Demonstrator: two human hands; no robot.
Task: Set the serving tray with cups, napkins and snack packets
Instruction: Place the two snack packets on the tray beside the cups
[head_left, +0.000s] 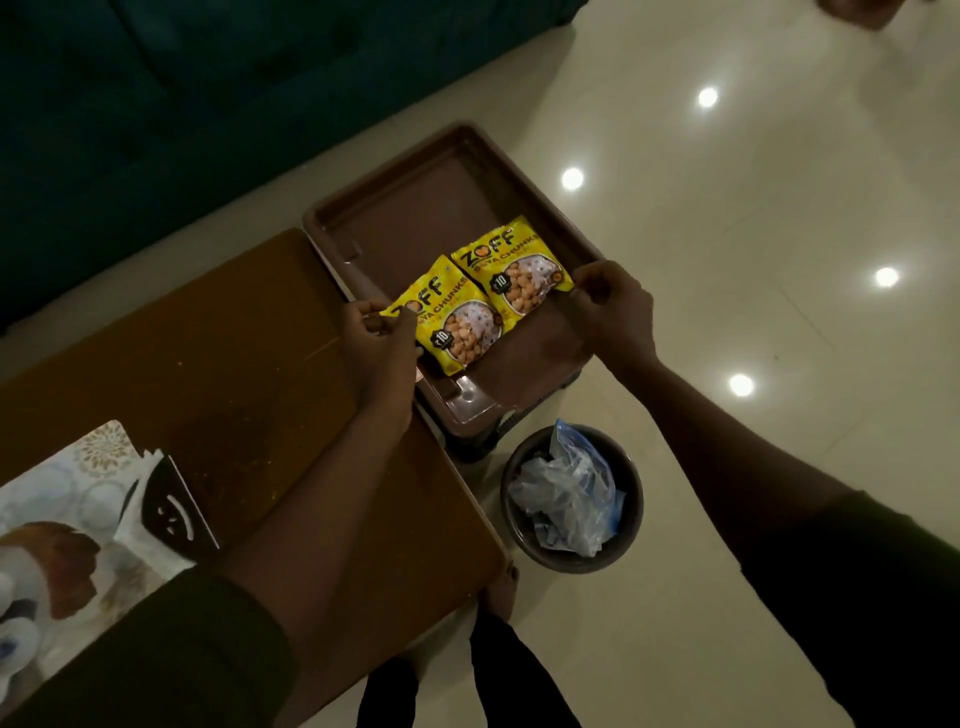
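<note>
Centrally in the frame, two yellow snack packets lie side by side in the brown serving tray (415, 208), touching along one edge: the left packet (449, 319) sits lower and nearer the table, the right packet (514, 270) slightly higher. Both show printed lettering and a picture of round pale chunks. The left hand (376, 348) pinches the outer corner of the left packet between thumb and fingers; the right hand (610, 306) pinches the outer corner of the right packet the same way. The tray's far half, toward the upper middle of the frame, is bare, and its near end has a moulded handle recess. The tray rests on a dark support just beside the end of the wooden table (234, 364), which runs toward the lower left. On the table at lower left lies a patterned mat (67, 493) with a dark napkin holder (166, 509) standing on it. Below the tray, on the pale tiled floor (753, 208), stands a round bin (571, 499) holding crumpled clear plastic. A dark sofa (156, 104) fills the upper left.
</note>
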